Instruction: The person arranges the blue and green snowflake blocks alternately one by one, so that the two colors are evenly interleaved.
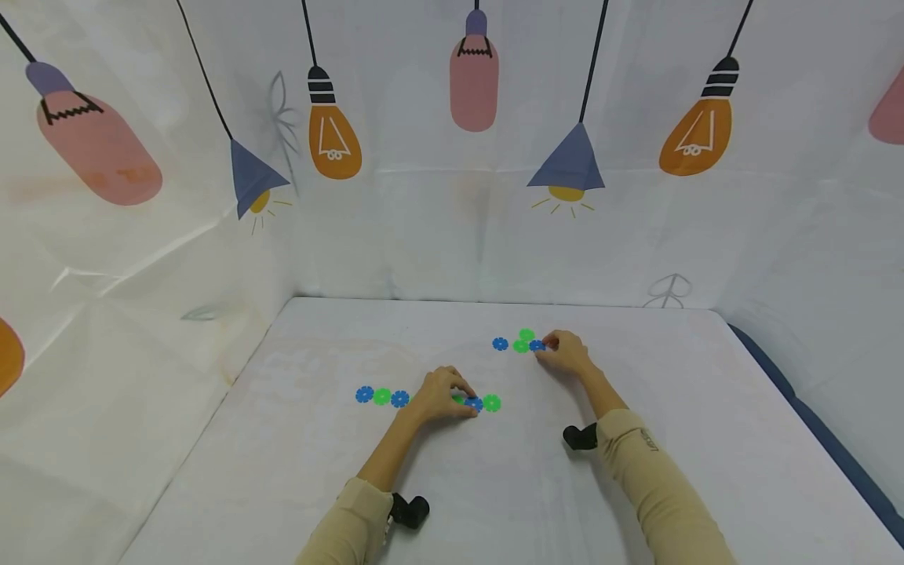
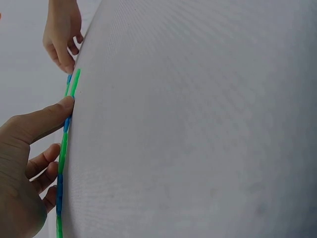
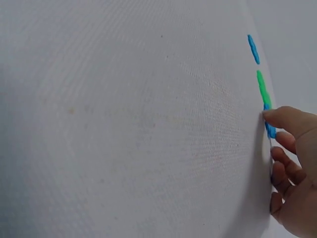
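A row of flat, notched discs, blue and green by turns, lies across the table, its middle hidden by my left hand point(image 1: 439, 396). The thumb and a finger of that hand pinch a blue notched disc point(image 1: 474, 404) by its edges, with a green disc point(image 1: 492, 402) at its right. Farther back, my right hand point(image 1: 565, 353) pinches another blue notched disc point(image 1: 537, 345) between thumb and forefinger. That disc meets a green disc point(image 1: 521, 346), and a second green disc point(image 1: 526, 334) lies just behind. In the right wrist view the thumb rests on the blue disc point(image 3: 270, 130).
A loose blue disc point(image 1: 500, 344) lies left of the back group. The row's left end shows a blue disc point(image 1: 364, 394), a green disc point(image 1: 382, 396) and a blue disc point(image 1: 399, 399). Lamp-printed sheeting point(image 1: 431, 227) stands behind the white table point(image 1: 508, 486).
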The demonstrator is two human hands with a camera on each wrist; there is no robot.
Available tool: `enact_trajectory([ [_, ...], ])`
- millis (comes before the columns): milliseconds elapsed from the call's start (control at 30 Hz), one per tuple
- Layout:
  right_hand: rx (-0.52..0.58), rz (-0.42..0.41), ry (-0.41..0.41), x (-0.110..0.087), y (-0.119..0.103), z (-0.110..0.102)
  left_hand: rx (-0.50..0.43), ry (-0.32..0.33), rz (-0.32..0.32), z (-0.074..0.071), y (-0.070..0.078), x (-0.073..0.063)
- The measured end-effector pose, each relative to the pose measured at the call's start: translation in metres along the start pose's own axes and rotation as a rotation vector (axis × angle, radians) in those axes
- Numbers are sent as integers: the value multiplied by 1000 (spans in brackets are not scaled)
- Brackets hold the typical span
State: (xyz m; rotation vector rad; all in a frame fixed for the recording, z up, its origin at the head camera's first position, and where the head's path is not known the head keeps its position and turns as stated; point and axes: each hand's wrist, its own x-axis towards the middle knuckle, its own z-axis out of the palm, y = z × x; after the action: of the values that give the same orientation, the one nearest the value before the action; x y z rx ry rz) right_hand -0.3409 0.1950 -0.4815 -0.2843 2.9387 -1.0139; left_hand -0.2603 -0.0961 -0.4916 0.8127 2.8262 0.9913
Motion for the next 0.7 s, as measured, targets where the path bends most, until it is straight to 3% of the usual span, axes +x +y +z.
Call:
enact_trajectory([
  [700, 30, -48, 21, -3, 5, 0, 4, 1, 6, 0, -1, -1],
])
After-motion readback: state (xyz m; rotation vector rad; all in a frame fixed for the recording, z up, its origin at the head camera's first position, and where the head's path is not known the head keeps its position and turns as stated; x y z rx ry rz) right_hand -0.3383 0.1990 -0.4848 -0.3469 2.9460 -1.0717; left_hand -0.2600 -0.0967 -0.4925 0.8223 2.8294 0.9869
